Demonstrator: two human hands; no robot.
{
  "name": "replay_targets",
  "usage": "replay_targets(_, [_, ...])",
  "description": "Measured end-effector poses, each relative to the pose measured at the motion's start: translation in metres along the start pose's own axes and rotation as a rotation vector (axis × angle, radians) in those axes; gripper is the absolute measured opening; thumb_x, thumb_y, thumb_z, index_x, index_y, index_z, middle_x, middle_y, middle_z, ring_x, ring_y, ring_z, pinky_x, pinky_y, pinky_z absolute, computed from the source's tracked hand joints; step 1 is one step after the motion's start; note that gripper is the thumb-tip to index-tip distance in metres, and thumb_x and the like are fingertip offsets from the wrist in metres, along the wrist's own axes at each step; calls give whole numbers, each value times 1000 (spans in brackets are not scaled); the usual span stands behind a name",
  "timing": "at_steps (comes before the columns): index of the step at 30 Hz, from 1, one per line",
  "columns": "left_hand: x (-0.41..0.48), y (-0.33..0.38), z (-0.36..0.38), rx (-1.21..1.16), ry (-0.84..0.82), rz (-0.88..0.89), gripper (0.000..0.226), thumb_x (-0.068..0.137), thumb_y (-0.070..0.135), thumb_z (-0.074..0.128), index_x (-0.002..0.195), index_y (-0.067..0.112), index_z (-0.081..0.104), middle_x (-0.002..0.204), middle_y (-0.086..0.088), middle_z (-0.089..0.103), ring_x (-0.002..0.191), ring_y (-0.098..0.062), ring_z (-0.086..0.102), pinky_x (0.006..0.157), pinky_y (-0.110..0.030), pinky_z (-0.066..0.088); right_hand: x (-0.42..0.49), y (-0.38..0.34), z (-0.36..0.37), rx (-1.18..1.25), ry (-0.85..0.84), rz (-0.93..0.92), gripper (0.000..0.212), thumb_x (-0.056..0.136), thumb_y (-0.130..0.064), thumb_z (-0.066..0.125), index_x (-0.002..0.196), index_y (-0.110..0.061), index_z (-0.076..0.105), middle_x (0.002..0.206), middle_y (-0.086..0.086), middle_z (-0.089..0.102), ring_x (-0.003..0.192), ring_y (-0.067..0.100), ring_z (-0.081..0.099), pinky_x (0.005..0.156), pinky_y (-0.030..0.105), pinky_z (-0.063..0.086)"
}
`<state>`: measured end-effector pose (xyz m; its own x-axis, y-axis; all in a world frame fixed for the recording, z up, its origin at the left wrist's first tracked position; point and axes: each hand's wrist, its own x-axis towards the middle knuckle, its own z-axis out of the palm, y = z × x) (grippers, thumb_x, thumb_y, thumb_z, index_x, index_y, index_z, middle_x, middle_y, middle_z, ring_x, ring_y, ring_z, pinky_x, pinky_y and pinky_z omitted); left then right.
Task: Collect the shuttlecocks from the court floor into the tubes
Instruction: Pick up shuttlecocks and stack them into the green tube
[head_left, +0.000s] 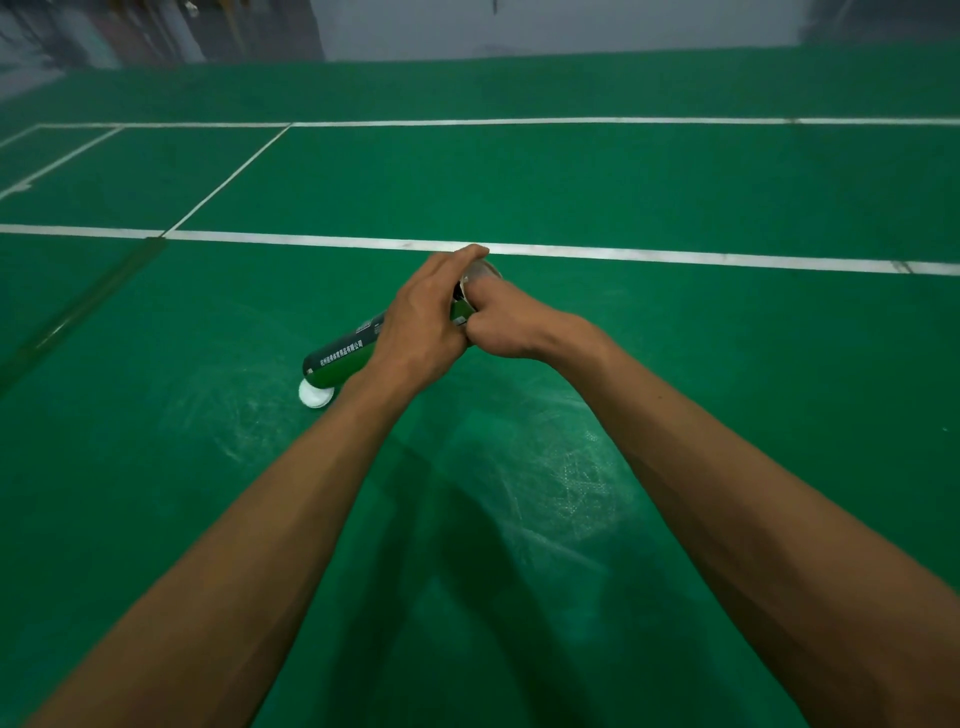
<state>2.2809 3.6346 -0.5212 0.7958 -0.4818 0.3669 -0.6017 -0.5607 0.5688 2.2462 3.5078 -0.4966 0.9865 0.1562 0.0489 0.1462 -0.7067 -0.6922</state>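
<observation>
Two bare forearms rise from the bottom corners and meet at mid-frame over the green court floor. One dark green cylindrical tube with white print slants there, its lower end over one white round cap. The left hand has its grip clamped round the tube. The right hand curls at the tube's upper mouth; what its grip holds is hidden.

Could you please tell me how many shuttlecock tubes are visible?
1. The green tube is held slanted, the left hand round its upper part, the right hand at its top end. Others may lie outside the view.
</observation>
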Motion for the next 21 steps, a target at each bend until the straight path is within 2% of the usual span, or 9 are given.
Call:
replay_targets(5, [2,0,6,-29,25,13,86,68,-9,62,147,23,51,137,1,58,119,-20,58,98,-42,52,-5,-1,-5,33,60,7,41,82,9,52,122,1,55,117,9,55,104,21,54,80,23,42])
replay_targets(7, [2,-1,6,-34,31,10,87,67,-9,61,147,23,51,136,0,58,119,-20,58,98,-43,52,-6,1,-6,29,72,8,37,82,7,52,117,-2,58,112,5,56,97,20,55,70,22,42])
replay_targets(9, [2,-2,4,-33,42,12,86,66,-8,61,146,22,52,136,-1,58,120,-22,58,99,-44,51,-6,1,-5,19,88,22,24,82,3,55,104,-3,62,104,6,60,87,23,57,64,29,43])
replay_targets(11, [3,-2,0,-31,51,0,85,66,-6,60,146,21,52,137,-2,58,119,-22,58,99,-44,51,-4,2,-5,9,102,49,7,82,-2,61,82,-8,59,86,8,59,71,20,53,58,31,39])
replay_targets(14, [4,-5,-5,-34,76,-21,83,67,-2,62,147,19,52,136,-3,58,119,-23,58,99,-44,51,-4,-3,-7,44,140,28,26,78,-4,65,64,-14,46,66,-1,45,60,16,41,56,30,34])
replay_targets(15, [3,-8,-8,-34,89,-22,82,68,2,64,147,19,52,136,-3,59,118,-23,58,99,-44,51,-2,-4,-6,96,166,12,21,75,-5,65,65,-13,49,65,0,47,61,19,43,57,31,37])
replay_targets(17, [4,-12,-13,-31,123,-15,80,69,10,74,146,17,52,135,-4,60,116,-22,60,98,-42,51,0,-7,0,240,287,-24,10,73,-4,62,77,-11,67,73,2,65,72,22,61,68,35,52])
replay_targets(19, [3,-17,-21,-31,163,-15,82,69,11,85,144,16,54,135,-3,61,117,-21,61,100,-37,50,2,-11,8,358,482,-58,27,76,-1,59,96,-11,75,90,-2,74,87,13,70,83,30,58])
replay_targets(21, [2,-21,-28,-28,213,-12,84,66,8,88,143,17,55,133,-1,61,116,-18,60,99,-34,50,7,-16,16,440,649,-54,32,75,0,59,103,-10,69,100,-2,72,89,11,69,80,33,59])
